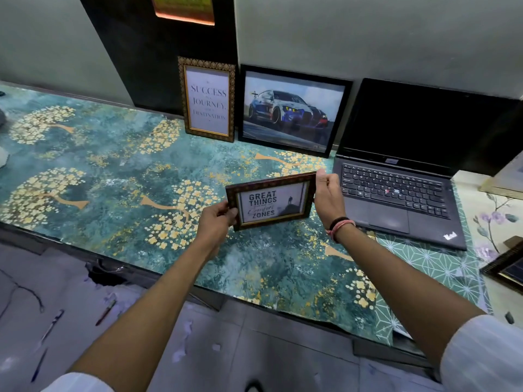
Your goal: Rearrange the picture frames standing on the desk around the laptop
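Observation:
A small dark-framed picture reading "Great Things" [271, 203] is held upright just above the desk [113, 179], left of the laptop [402, 176]. My left hand [218, 219] grips its left edge and my right hand [328, 193] grips its right edge. Against the back wall stand a tall gold-framed "Success" print [208, 100] and, beside it, a black-framed car picture [294, 110]. The laptop stands open with a dark screen at the right.
Another frame's corner [506, 267] lies at the far right edge on a floral cloth. A dark panel [158, 52] leans on the wall behind the gold frame. Pens [106, 312] lie on the floor below the desk's front edge.

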Tool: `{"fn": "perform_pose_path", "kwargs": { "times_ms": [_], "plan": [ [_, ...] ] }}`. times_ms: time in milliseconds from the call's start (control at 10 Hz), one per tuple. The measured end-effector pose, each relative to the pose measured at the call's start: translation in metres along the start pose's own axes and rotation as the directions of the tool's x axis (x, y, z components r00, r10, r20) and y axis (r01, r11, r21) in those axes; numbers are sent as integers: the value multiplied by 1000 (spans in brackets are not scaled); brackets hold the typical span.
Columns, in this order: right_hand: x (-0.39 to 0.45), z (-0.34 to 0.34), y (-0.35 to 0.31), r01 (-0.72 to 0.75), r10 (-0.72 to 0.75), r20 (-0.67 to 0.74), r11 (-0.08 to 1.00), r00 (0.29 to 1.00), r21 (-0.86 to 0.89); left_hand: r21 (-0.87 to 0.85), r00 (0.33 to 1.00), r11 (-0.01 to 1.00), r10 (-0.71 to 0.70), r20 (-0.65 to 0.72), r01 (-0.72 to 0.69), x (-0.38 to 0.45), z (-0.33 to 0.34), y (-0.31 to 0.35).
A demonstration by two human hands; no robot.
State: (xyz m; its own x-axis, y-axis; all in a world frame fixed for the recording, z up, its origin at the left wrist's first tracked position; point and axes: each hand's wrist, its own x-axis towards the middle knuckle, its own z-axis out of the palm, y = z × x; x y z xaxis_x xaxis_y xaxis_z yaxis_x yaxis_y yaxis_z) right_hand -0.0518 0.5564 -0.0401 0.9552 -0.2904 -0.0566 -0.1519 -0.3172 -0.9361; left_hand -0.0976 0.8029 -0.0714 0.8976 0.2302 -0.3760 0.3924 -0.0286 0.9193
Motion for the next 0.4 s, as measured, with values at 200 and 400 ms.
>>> {"fn": "perform_pose_path", "kwargs": {
  "times_ms": [200, 400],
  "plan": [
    [-1, 10, 6, -1, 0, -21, 999, 1000, -46, 74, 999, 997, 33, 18, -34, -1, -4, -8],
    [-20, 4, 10, -107, 107, -62, 994, 992, -4, 132, 995, 991, -15, -96, 28, -8, 3, -22]
  ]
}}
